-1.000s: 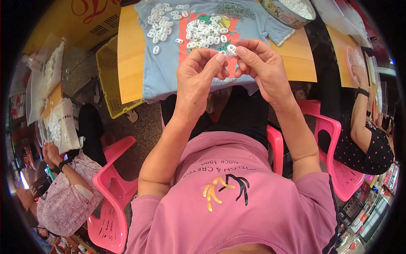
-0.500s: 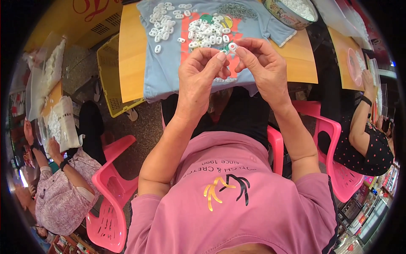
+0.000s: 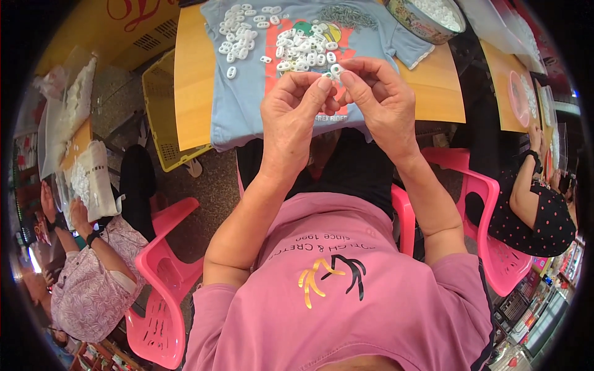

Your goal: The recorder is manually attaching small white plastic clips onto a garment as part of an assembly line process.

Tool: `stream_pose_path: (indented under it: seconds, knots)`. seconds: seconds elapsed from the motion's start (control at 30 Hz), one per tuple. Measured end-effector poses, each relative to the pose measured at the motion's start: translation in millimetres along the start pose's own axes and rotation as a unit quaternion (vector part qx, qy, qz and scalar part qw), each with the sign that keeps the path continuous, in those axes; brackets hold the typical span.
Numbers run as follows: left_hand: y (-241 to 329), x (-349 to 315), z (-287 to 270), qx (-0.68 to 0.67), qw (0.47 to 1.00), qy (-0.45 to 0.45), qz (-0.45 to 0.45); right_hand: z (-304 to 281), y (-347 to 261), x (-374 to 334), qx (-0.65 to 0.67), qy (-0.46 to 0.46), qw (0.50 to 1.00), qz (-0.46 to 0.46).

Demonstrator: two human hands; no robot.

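Note:
Over the near part of a blue T-shirt (image 3: 238,117) spread on the table, my two hands meet at the fingertips. My right hand (image 3: 385,102) pinches a small white oval plastic piece (image 3: 336,69) with a hole in it. Thumb and forefinger of my left hand (image 3: 289,111) are pressed together right beside that piece; what they grip is too small and hidden to make out. Just beyond my fingers lies a heap of similar white two-hole pieces (image 3: 303,46). A second group of white pieces (image 3: 238,37) is spread farther left.
Small dark metal parts (image 3: 346,17) lie in a pile at the far side. A round tin (image 3: 424,21) of white pieces stands far right on the wooden table (image 3: 192,80). A yellow crate (image 3: 162,133) is left of the table. People work at both sides near pink chairs (image 3: 164,309).
Both hands stay together; the right one has shifted slightly left and the white piece has turned and moved a little. The co-worker's hand on the right has moved nearer the table edge.

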State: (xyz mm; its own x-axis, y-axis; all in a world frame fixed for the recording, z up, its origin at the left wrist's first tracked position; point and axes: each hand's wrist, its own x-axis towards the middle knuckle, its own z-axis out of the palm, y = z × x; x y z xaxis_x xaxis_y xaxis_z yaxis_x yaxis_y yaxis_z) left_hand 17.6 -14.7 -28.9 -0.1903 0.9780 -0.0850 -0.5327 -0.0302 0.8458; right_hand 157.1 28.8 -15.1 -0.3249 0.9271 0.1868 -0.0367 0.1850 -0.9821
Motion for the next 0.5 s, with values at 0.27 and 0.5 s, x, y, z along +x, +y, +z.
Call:
stream_pose_path:
  seconds: [0.27, 0.5]
  knots:
    - [3.3, 0.2, -5.0, -0.021, 1.0, -0.014, -0.014, 0.2, 1.7, -0.2, -0.01, -0.012, 1.0, -0.017]
    - [4.2, -0.1, -1.5, -0.023, 1.0, -0.008, -0.011, 4.7, 0.1, -1.8, -0.001, 0.015, 1.0, -0.015]
